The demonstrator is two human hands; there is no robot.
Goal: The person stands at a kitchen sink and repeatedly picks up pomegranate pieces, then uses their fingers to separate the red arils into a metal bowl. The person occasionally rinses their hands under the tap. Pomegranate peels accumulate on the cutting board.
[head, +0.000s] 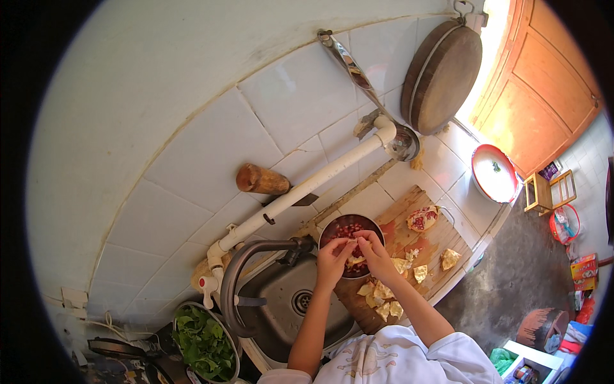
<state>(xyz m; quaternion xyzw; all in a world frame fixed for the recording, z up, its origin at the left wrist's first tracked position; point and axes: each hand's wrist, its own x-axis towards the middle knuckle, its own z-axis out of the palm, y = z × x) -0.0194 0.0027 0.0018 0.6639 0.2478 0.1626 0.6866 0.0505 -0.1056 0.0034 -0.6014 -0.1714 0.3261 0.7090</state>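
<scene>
My left hand [332, 261] and my right hand [376, 257] meet over a round metal bowl [334, 226] with red pomegranate arils [352, 229] inside. Between them the fingers pinch a piece of pomegranate [355, 261] with yellowish rind; the fingertips partly hide it. The bowl stands at the edge of a wooden cutting board [439, 235], beside the sink. An opened, partly peeled pomegranate [423, 219] lies on the board's far part, its red arils exposed. Several pieces of yellowish rind [383, 291] are scattered near my right forearm, and another rind piece [450, 259] lies by the board's outer edge.
Left of the board is a steel sink [273, 293] with a curved faucet [231, 283] over it. A pot of green leaves [204, 343] stands farther left. A white pipe [307, 180] and hanging ladle [357, 74] line the wall. A red-rimmed basin [494, 173] sits at the counter's far end.
</scene>
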